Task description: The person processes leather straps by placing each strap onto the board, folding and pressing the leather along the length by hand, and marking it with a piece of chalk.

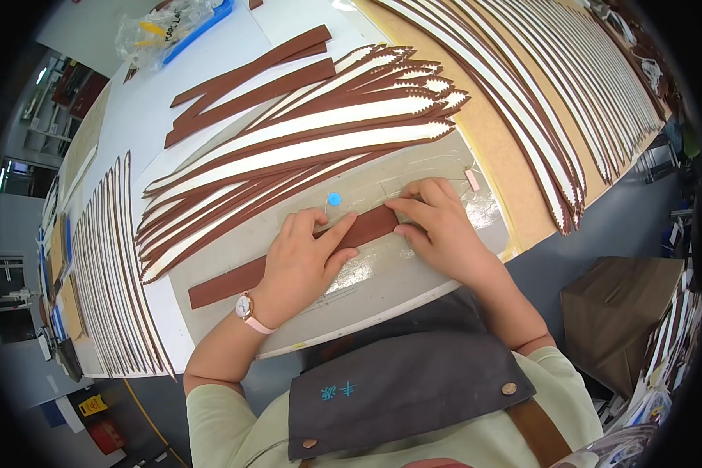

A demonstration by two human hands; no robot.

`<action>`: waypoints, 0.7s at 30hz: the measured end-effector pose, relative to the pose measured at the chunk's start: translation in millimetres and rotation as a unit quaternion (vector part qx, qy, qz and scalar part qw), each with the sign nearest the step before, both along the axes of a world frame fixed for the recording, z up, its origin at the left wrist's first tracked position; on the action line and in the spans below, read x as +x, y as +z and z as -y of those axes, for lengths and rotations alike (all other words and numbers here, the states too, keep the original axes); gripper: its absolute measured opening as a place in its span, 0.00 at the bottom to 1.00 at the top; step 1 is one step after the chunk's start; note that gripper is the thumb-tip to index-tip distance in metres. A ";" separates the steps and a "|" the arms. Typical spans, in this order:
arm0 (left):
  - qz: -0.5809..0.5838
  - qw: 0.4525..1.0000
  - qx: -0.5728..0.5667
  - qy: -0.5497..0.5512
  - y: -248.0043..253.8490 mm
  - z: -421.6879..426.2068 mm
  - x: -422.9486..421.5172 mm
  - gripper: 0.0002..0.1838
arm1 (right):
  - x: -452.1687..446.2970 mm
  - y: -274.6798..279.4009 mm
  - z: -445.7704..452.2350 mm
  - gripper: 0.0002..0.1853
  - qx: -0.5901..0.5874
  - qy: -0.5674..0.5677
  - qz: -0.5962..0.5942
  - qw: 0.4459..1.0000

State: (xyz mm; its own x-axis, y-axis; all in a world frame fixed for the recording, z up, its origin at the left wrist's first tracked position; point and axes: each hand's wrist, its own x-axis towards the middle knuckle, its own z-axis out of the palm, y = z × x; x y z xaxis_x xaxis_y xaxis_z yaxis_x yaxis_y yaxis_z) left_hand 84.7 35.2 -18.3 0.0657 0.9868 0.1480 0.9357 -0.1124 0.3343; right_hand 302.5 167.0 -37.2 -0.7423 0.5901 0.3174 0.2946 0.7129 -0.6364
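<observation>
A long reddish-brown strip (230, 285) lies on the grey mat (382, 288) close to my body. Across its middle rests my left hand (303, 253), its thumb and forefinger spread along the strip's two edges. My right hand (437, 226) is at the strip's right end, with forefinger and thumb bent around that end. Just beyond the left hand sits a small round blue object (335, 199). A pile of brown-and-white strips (312, 125) with jagged ends lies beyond both hands.
Plain brown strips (249, 82) lie farther back, near a clear plastic bag (164, 31) and a blue tool (199, 31). Rows of long strips line the left (121, 273) and right (522, 101). A pink block (472, 180) is on the mat's right. A brown box (620, 312) stands right of the table.
</observation>
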 end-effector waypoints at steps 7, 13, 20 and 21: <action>-0.009 1.000 0.003 0.001 -0.2 0.6 1.6 0.27 | -2.1 2.5 2.0 0.18 0.001 -0.004 0.014 1.000; -0.013 1.000 0.016 -0.005 -0.8 1.5 1.0 0.27 | -2.9 1.7 3.2 0.18 0.006 -0.010 0.016 1.000; 0.003 1.000 -0.023 0.001 13.9 15.7 -13.2 0.26 | -2.8 1.4 3.6 0.19 0.006 -0.010 0.022 1.000; 0.004 0.999 -0.040 -0.001 16.1 19.1 -17.2 0.25 | -2.7 1.0 4.2 0.19 0.006 -0.010 0.023 1.000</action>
State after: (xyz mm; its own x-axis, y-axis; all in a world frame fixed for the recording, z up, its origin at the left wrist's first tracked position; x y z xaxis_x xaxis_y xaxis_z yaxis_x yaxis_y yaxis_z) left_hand 67.5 16.1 -2.2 0.0660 0.9954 0.0697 0.9329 -0.0864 0.3497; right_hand 299.7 162.8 -36.2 -0.7439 0.6019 0.2903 0.3376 0.7134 -0.6140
